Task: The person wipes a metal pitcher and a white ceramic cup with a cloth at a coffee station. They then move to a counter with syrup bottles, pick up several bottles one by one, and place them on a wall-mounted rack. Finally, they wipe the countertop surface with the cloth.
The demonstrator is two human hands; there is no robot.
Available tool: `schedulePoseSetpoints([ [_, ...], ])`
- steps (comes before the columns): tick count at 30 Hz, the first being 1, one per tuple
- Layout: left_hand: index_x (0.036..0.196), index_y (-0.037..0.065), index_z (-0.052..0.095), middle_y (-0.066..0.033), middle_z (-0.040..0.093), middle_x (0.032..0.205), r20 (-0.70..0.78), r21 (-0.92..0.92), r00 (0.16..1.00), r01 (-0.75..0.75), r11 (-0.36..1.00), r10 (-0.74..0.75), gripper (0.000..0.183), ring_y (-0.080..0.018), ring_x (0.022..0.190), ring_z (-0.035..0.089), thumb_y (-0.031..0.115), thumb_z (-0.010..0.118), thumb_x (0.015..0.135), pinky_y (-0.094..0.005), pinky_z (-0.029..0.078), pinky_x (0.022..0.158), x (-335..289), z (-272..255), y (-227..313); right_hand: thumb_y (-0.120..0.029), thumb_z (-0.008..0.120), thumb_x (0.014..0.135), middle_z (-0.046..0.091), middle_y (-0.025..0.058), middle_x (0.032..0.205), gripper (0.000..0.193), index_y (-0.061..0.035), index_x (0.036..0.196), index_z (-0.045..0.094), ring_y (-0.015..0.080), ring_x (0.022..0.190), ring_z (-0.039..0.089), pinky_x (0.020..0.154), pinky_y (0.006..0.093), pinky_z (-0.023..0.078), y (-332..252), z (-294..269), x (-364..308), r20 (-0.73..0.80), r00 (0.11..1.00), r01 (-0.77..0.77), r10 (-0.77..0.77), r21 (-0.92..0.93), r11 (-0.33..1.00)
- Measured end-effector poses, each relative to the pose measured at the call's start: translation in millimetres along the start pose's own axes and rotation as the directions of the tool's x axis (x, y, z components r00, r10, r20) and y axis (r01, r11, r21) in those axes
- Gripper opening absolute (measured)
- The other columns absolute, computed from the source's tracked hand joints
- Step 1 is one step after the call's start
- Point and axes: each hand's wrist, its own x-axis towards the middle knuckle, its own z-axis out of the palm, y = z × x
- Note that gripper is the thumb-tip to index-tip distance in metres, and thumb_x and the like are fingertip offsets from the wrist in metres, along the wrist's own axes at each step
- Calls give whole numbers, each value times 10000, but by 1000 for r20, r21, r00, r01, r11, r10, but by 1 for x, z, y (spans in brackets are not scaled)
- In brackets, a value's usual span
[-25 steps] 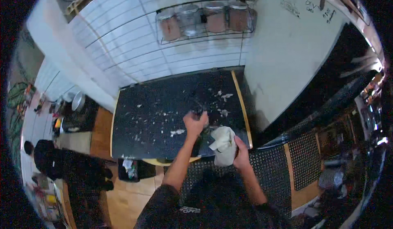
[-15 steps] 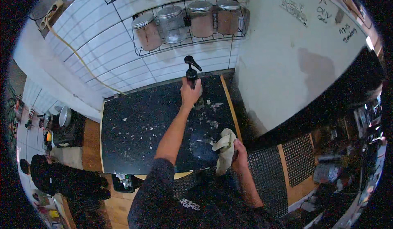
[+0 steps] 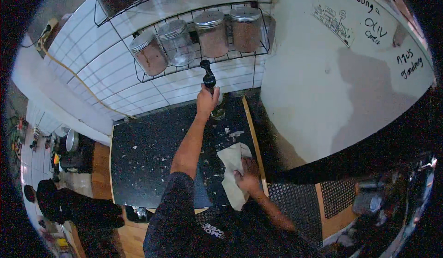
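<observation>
My left hand (image 3: 207, 102) reaches to the back of the dark tabletop (image 3: 138, 166), closed around the neck of a pump bottle. The pump bottle (image 3: 218, 113) has a black pump head and a see-through, greenish lower body, partly hidden by my hand. I cannot tell whether its base touches the tabletop. Nearer me on the right, my right hand (image 3: 249, 175) grips a pale cream cloth (image 3: 234, 189), spread out over the tabletop near its right edge. Small whitish scraps (image 3: 235, 134) lie scattered over the dark surface.
Lidded jars (image 3: 211, 34) of brownish contents stand on a wire rack (image 3: 161, 73) on the tiled wall above. A large whitish panel with handwriting (image 3: 318, 87) rises at the right. At the lower left a person in dark clothes (image 3: 78, 207) is near a metal bowl (image 3: 72, 140).
My right hand has brought the cloth leftward onto the tabletop, where it is now spread flatter. My left hand has moved the bottle slightly toward the wall. The view has tilted up.
</observation>
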Motion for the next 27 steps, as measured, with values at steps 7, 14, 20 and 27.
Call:
schedulePoseSetpoints([
  [7, 1187, -42, 425, -285, 644, 869, 97, -160, 995, -12, 987, 28, 546, -481, 829, 625, 411, 566, 917, -512, 499, 706, 1, -13, -13, -338, 637, 824, 433, 185, 1354, 642, -15, 1344, 446, 390, 1263, 381, 1023, 536, 312, 7, -2, -3, 1, 993, 119, -120, -120, 986],
  [14, 1239, -25, 406, -269, 653, 932, 71, -101, 996, -53, 993, 61, 551, -467, 896, 630, 379, 587, 911, -503, 496, 784, -14, -22, -9, -323, 625, 828, 450, 176, 1316, 602, -21, 1323, 460, 377, 1241, 396, 994, 534, 324, -3, -15, -3, -21, 988, 147, -150, -122, 982],
  [20, 1166, -44, 465, -276, 631, 1043, -3, -200, 994, -111, 973, 113, 537, -454, 1009, 603, 347, 669, 858, -481, 481, 857, -20, -20, -9, -321, 621, 829, 465, 170, 1296, 584, 4, 1293, 476, 372, 1237, 405, 996, 523, 319, -6, -19, -4, -35, 987, 150, -155, -129, 980],
  [27, 1260, -69, 466, -289, 574, 1185, 34, -61, 992, -116, 991, 118, 612, -429, 1127, 549, 368, 650, 874, -437, 440, 957, -37, -29, -23, -324, 622, 832, 454, 178, 1336, 599, -11, 1319, 473, 374, 1254, 396, 1006, 528, 312, -4, -12, -13, -38, 985, 161, -169, -157, 974],
])
